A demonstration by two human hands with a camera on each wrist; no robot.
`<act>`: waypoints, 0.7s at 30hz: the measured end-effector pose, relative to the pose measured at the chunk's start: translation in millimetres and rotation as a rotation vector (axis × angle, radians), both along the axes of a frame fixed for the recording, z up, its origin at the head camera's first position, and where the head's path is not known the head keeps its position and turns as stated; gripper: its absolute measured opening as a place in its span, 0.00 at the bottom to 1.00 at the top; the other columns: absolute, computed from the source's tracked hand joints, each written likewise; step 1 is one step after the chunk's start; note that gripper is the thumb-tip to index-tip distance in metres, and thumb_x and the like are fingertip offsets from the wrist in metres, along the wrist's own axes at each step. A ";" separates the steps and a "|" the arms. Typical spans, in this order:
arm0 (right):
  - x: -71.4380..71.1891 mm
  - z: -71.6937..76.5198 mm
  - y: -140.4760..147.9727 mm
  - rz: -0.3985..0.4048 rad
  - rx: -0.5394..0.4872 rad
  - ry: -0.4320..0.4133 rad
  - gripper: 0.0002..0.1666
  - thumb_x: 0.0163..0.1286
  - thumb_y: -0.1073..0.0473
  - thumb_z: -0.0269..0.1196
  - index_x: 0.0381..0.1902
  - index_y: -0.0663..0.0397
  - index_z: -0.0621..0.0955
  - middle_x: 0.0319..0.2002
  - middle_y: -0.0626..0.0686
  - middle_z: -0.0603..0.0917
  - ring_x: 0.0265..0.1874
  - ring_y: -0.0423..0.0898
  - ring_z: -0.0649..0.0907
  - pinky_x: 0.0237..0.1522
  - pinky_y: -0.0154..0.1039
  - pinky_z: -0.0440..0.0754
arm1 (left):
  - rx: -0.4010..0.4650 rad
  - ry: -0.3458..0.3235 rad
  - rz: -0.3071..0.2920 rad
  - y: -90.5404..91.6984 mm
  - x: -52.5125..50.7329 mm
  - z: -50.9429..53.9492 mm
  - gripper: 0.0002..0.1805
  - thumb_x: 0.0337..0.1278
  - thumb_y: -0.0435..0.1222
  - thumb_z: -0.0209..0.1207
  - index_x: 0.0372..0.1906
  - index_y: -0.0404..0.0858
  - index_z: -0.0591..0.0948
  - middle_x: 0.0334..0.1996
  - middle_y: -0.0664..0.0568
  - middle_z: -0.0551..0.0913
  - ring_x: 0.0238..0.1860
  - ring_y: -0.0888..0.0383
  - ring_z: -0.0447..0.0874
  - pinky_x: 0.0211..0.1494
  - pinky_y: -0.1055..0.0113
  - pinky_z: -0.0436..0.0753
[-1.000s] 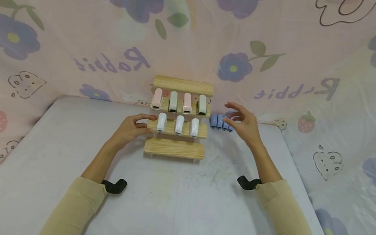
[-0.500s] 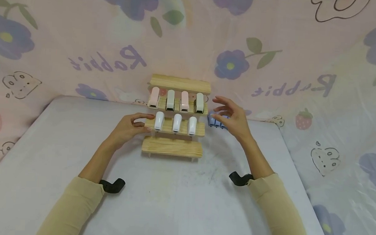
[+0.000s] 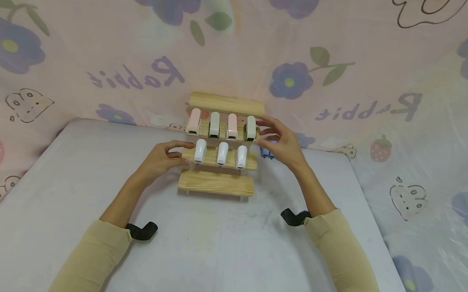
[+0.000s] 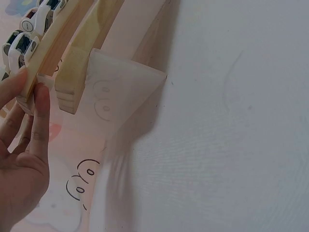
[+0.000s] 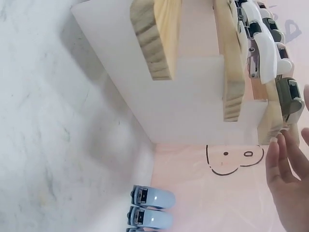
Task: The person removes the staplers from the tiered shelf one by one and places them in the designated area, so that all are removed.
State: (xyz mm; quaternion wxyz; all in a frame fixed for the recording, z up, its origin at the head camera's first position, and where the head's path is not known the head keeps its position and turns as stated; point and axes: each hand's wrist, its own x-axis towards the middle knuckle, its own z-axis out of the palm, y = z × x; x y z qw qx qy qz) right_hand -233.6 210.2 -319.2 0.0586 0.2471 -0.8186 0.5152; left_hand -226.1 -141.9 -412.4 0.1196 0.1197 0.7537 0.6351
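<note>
A tiered wooden display rack bears small staplers. White staplers stand on one shelf; pink staplers and grey-green staplers alternate on the shelf above. My left hand pinches the left end of the white staplers' shelf, thumb and fingers on either side of the board. At the right end of the shelf above, my right hand has relaxed, parted fingers beside a grey-green stapler. Some fingertips touch that board's end; the thumb is partly cut off in the right wrist view.
Blue staplers stand on the white table just right of the rack, partly hidden by my right hand in the head view. A patterned curtain hangs right behind the rack. The lowest shelf and the top shelf bear no staplers.
My right hand has moved left from above the blue staplers to the right end of the pink and grey-green staplers' shelf. The left hand has kept its place on the rack.
</note>
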 end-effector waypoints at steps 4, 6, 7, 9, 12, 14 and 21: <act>-0.7 1.6 -2.8 -0.008 0.023 -0.005 0.37 0.62 0.71 0.69 0.69 0.65 0.70 0.61 0.68 0.76 0.51 0.65 0.79 0.56 0.62 0.74 | -0.007 -0.001 -0.003 0.9 0.2 -1.2 0.30 0.52 0.40 0.73 0.62 0.43 0.79 0.59 0.44 0.78 0.46 0.53 0.83 0.54 0.52 0.80; -1.0 1.5 -3.9 -0.014 0.033 -0.001 0.37 0.62 0.70 0.70 0.68 0.65 0.70 0.60 0.68 0.77 0.50 0.65 0.79 0.55 0.62 0.75 | -0.009 0.001 -0.003 1.1 0.7 -1.0 0.30 0.52 0.40 0.73 0.62 0.43 0.79 0.59 0.44 0.78 0.47 0.53 0.83 0.54 0.53 0.80; -1.2 1.3 -4.4 -0.017 0.034 -0.001 0.37 0.62 0.70 0.70 0.68 0.64 0.70 0.60 0.67 0.77 0.50 0.64 0.79 0.55 0.62 0.75 | -0.010 0.002 -0.002 1.1 0.8 -1.0 0.30 0.53 0.40 0.73 0.62 0.43 0.79 0.59 0.45 0.78 0.47 0.53 0.83 0.54 0.54 0.80; -1.5 0.6 -5.3 -0.020 0.035 0.001 0.38 0.61 0.70 0.70 0.68 0.64 0.70 0.59 0.67 0.78 0.49 0.64 0.79 0.54 0.62 0.75 | -0.011 0.003 -0.002 1.0 1.3 -0.7 0.29 0.53 0.40 0.73 0.62 0.43 0.79 0.60 0.45 0.77 0.48 0.53 0.83 0.53 0.57 0.80; -1.4 -0.3 -7.4 -0.025 0.038 0.007 0.38 0.61 0.69 0.71 0.68 0.64 0.70 0.58 0.67 0.78 0.49 0.65 0.78 0.54 0.62 0.75 | -0.011 0.003 -0.002 1.0 2.0 -0.2 0.29 0.53 0.39 0.73 0.62 0.43 0.79 0.60 0.45 0.77 0.48 0.53 0.83 0.51 0.60 0.81; -1.4 -0.6 -9.1 -0.030 0.043 0.009 0.38 0.61 0.69 0.71 0.69 0.64 0.70 0.57 0.68 0.78 0.48 0.65 0.78 0.54 0.61 0.75 | -0.005 0.001 -0.004 1.0 2.0 -0.3 0.29 0.54 0.39 0.72 0.62 0.43 0.79 0.59 0.44 0.78 0.48 0.53 0.83 0.51 0.60 0.81; -2.9 -0.4 -13.9 -0.040 0.050 -0.010 0.40 0.61 0.68 0.72 0.70 0.61 0.70 0.58 0.66 0.78 0.48 0.62 0.79 0.52 0.60 0.76 | -0.008 0.006 -0.001 0.8 2.2 1.0 0.29 0.54 0.38 0.72 0.62 0.43 0.79 0.57 0.43 0.79 0.47 0.53 0.84 0.55 0.52 0.80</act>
